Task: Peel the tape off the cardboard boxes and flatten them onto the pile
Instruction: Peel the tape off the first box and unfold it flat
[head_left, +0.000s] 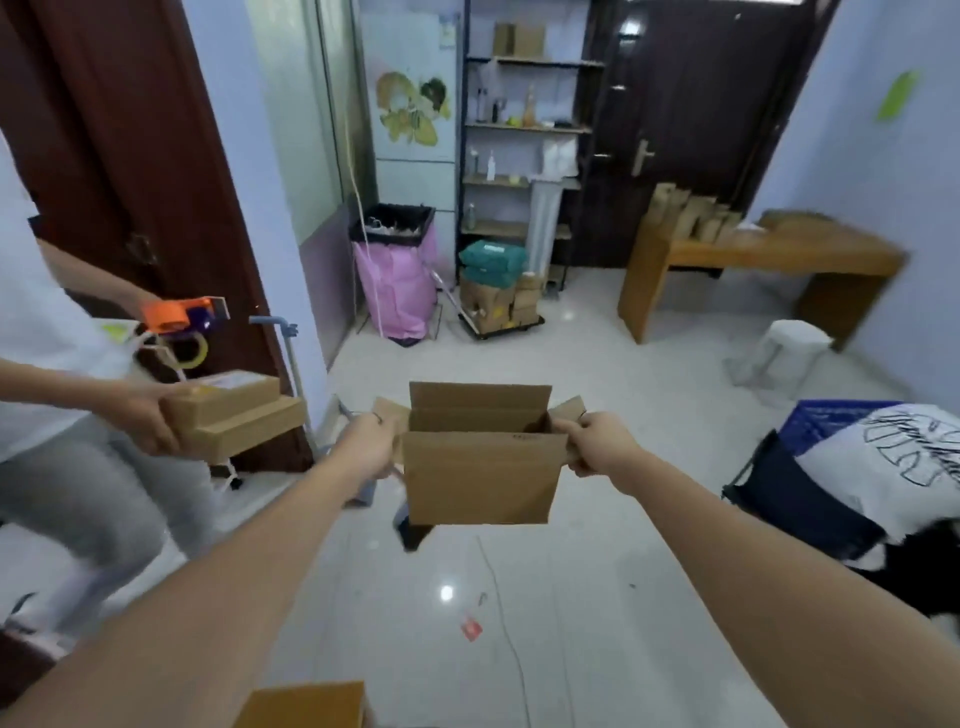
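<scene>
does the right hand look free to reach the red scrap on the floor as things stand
Probably not yet. The right hand grips a side flap of the open box, held in the air with the left hand. The red scrap lies on open floor below, unobstructed, but that grip must let go first.

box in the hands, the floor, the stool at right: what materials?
Box: brown corrugated cardboard, matte; creased flaps, raw edges. Held by left hand and right hand.
Floor: glossy pale tile, likely ceramic; it mirrors the lights.
Stool: white, probably plastic; blurred, so unsure.
</scene>
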